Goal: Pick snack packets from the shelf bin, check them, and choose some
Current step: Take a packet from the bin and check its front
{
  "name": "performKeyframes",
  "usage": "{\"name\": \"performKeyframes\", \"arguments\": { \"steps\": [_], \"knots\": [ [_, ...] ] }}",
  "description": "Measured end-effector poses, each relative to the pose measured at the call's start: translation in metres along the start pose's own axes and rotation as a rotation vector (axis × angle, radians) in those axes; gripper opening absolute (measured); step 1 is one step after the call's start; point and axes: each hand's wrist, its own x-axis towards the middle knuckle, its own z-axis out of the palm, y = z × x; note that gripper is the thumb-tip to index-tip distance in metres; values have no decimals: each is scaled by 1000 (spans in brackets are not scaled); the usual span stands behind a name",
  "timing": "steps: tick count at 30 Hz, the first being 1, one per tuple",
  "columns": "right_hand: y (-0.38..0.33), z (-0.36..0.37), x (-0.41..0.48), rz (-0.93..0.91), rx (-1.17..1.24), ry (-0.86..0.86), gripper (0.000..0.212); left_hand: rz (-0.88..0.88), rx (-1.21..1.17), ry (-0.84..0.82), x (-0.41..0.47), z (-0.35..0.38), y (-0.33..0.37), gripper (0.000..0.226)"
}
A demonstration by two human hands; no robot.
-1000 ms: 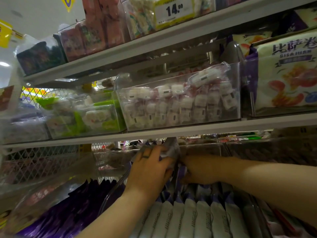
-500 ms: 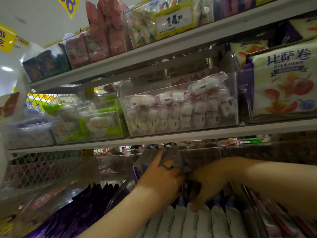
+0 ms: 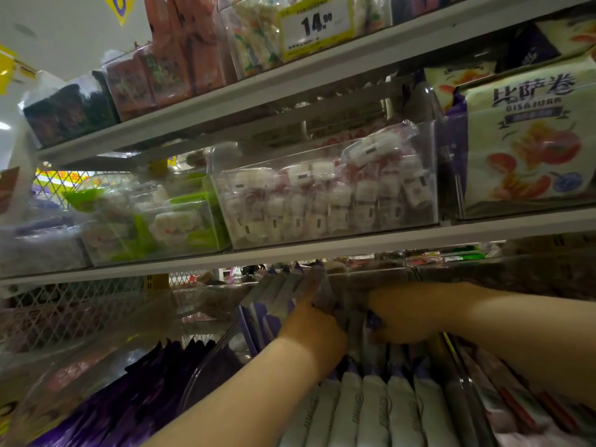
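A clear shelf bin (image 3: 209,372) on the lower shelf holds a row of white-and-purple snack packets (image 3: 374,411) standing on edge. My left hand (image 3: 312,330) reaches deep into the bin and grips a bunch of these packets (image 3: 283,295), lifted and fanned up toward the shelf above. My right hand (image 3: 403,314) is just to its right, fingers curled round the purple top of a packet (image 3: 371,321) in the row. The fingertips of both hands are hidden among the packets.
The grey shelf (image 3: 322,250) hangs low over the hands. On it stand bins of pink-white sweets (image 3: 322,195), green-wrapped sweets (image 3: 154,221) and large pizza-roll bags (image 3: 529,140). Dark purple packets (image 3: 145,398) fill the bin to the left, red-striped packets (image 3: 516,401) the one to the right.
Both hands have pushed farther back into the bin. The left hand has raised its bunch of packets higher, and the right hand's fingers have curled onto a packet top.
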Motion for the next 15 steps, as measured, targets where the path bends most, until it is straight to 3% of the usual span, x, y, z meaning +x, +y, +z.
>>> {"name": "performKeyframes", "arguments": {
  "steps": [4, 9, 13, 15],
  "knots": [
    [5, -2, -7, -53, 66, 18, 30, 132, -47, -25, -2, -2, -10, 36],
    [5, -1, 0, -72, 96, 48, 31, 112, -163, 65, -2, -1, -19, 31],
    [9, -1, 7, -51, 189, 113, 51, 50, -385, 74, -8, -14, -35, 57],
    [10, 2, 4, -21, 180, 112, 50, 10, -438, 15, -14, -9, -45, 70]
  ]
}}
